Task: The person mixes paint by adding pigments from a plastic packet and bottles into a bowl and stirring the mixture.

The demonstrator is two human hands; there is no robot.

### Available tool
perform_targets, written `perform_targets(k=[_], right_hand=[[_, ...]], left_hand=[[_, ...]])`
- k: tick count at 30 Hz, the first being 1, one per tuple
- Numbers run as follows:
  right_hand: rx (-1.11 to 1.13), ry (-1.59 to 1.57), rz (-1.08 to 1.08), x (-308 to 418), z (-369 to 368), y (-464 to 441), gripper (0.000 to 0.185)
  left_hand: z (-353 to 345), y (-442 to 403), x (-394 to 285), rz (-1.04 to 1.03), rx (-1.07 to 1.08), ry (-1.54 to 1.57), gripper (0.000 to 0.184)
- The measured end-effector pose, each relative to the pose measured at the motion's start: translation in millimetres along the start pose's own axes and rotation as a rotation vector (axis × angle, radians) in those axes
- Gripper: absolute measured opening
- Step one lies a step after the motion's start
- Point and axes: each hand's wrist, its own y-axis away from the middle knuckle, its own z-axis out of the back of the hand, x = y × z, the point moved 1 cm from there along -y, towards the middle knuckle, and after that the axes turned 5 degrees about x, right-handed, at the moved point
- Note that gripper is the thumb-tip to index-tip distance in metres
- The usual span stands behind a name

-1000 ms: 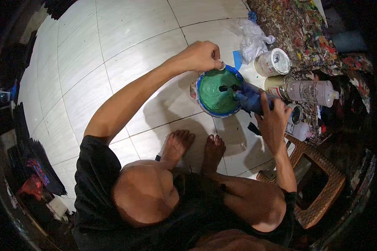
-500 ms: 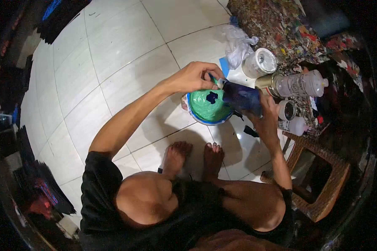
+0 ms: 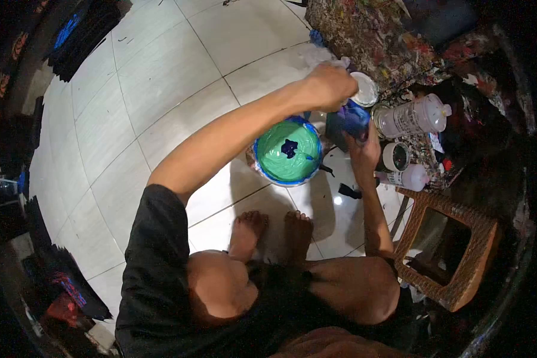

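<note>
Though mostly glossy green, paint [image 3: 282,163] with dark-blue blob [image 3: 289,148].

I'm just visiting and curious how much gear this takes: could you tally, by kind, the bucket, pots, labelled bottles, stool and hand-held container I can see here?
Bucket of green paint: 1
Blue-stained container in the right hand: 1
White-rimmed pots: 2
Labelled bottles: 2
Woven stool: 1
Total: 7

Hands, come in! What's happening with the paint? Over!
Right hand holds dark blue jar. Left hand beside it, grip unclear. Green paint in tub, dark blob on top. Left forearm hides part of rim.
</note>
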Motion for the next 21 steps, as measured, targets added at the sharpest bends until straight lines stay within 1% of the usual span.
perform_targets(k=[2,3,4,5,6,7,8,9,11,12,14,15,17,18,19,20,21], right_hand=[[-0.065,-0.221,-0.058,-5,-14,-5,0.066],[0.002,-0.382,-0.198,-10,-17,-3,0.065],[-0.002,-0.383,-0.205,-15,-19,-1,0.065],[0.038,-0.34,-0.22,-22,-21,2,0.065],[0.079,-0.297,-0.234,-29,-23,5,0.064],[0.079,-0.299,-0.242,-21,-11,7,0.064],[0.274,-0.034,-0.388,-5,10,10,0.055],[0.47,0.237,-0.523,8,23,18,0.048],[0.526,0.126,-0.164,23,18,55,0.037],[0.534,0.12,-0.173,31,11,60,0.037],[0.752,0.236,0.141,51,-5,59,0.019],[0.751,0.235,0.14,61,-10,50,0.019],[0.853,0.399,0.255,84,-12,28,0.009],[0.857,0.4,0.255,86,-15,20,0.009],[0.922,0.441,0.4,88,-20,10,0.009],[0.989,0.479,0.545,91,-24,4,0.009],[1.0,0.48,0.554,90,-28,1,0.009]], left_hand=[[-3,-18,-12,-0.094,0.181,-0.232,0.017],[-3,-22,-14,-0.097,0.184,-0.235,0.017],[-4,-25,-17,-0.111,0.181,-0.197,0.02],[-4,-27,-20,-0.125,0.177,-0.16,0.026],[-4,-27,-20,-0.129,0.181,-0.159,0.026],[-3,-21,-17,-0.079,0.138,-0.126,0.037],[1,-13,-11,-0.03,0.093,-0.096,0.047],[8,3,-2,-0.023,-0.058,-0.026,0.058],[24,51,16,0.065,-0.31,0.257,0.05],[23,80,28,0.225,-0.307,0.324,0.047],[5,137,45,0.544,-0.285,0.438,0.04],[-12,165,49,0.708,-0.269,0.486,0.037],[-61,211,57,0.989,-0.276,0.578,0.034],[-100,232,60,0.961,-0.324,0.601,0.03],[-125,248,60,0.933,-0.383,0.621,0.028],[-133,251,46,1.002,-0.395,0.854,0.028],[-136,252,26,1.08,-0.422,1.15,0.029]])
